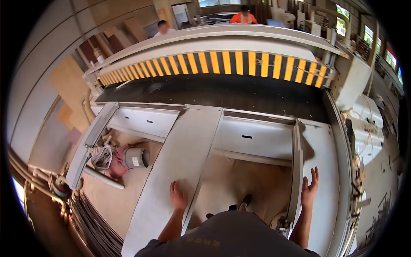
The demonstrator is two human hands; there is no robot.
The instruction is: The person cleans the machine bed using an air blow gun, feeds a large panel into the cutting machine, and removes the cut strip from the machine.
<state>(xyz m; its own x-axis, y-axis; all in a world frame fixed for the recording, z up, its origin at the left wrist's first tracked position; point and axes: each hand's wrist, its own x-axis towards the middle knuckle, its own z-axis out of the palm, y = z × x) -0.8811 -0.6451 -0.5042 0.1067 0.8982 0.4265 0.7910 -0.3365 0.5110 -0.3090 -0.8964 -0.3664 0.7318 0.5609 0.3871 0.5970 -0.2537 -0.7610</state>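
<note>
My left hand (178,197) is held over the long light-grey middle panel (184,141) of a large machine, its fingers extended and nothing in them. Whether it touches the panel I cannot tell. On the other side, my right hand (309,190) is raised by the inner edge of the right side panel (323,171), fingers apart and empty. Beyond both panels lies the machine's black bed (205,92), beneath a beam with yellow and black stripes (227,63).
Between the panels, gaps show the floor, with my foot (247,199) in the right one. At left are a grey bucket (137,158) and crumpled bags (112,162). Two people, one in an orange top (243,18), are behind the machine. Dark strips (96,225) lie lower left.
</note>
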